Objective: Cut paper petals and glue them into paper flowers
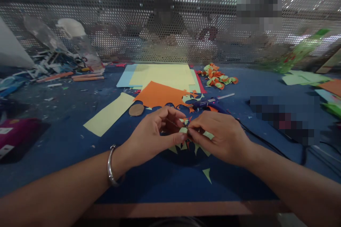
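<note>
My left hand (153,133) pinches a small pale green paper piece (183,130) between thumb and fingers. From the right, the closed fingertips of my right hand (222,134) meet the same piece at its edge. Part of it is hidden by the fingers. Pale green and orange scraps (197,148) lie beneath both hands. Just beyond them is an orange sheet (160,94) with curved bites cut from its near edge. A brown disc (136,110) rests left of that sheet, beside a pale yellow strip (109,115).
A blue glue gun (206,103) with a black cord lies beyond my right hand. Stacked coloured sheets (162,72) and a pile of curled paper pieces (218,78) sit farther back. Bottles stand left; a perforated metal screen (119,25) rises behind.
</note>
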The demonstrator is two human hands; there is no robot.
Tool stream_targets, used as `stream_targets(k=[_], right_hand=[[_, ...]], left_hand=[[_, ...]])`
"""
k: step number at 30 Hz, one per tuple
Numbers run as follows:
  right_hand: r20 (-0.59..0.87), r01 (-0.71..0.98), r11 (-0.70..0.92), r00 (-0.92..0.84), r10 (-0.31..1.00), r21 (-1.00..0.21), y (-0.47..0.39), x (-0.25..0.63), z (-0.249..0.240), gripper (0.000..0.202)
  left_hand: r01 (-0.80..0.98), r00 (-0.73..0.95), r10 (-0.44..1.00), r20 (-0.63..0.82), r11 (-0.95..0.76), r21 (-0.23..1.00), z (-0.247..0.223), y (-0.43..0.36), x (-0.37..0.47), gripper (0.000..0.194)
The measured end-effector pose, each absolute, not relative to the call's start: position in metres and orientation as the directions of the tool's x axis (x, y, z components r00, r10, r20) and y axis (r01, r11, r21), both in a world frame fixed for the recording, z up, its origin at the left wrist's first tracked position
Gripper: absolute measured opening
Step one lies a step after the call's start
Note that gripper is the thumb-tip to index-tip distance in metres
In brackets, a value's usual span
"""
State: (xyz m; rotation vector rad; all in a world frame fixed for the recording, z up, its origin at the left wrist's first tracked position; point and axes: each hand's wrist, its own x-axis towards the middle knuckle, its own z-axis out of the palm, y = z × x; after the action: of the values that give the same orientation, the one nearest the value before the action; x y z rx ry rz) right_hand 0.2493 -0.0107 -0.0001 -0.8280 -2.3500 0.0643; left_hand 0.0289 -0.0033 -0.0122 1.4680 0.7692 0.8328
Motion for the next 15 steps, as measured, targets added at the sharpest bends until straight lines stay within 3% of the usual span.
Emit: stream_targets(k=[7,15], right_hand=[[0.561,0.542,0.808,-0.604,0.567,-0.232,-0.0116,0.2494,-0.0007,0.015],[0.557,0.54,0.797,-0.587,0.588,-0.272,-0.0132,0.2512,-0.0004,0.009]], left_hand=[[0.075,0.535,0.836,0.117,-0.185,0.98,-0.0107,-0.004,0.0258,0.037],[-0.042,0.626,0.78,0.021,0.007,0.999,-0.005,-0.0009,0.024,0.041]])
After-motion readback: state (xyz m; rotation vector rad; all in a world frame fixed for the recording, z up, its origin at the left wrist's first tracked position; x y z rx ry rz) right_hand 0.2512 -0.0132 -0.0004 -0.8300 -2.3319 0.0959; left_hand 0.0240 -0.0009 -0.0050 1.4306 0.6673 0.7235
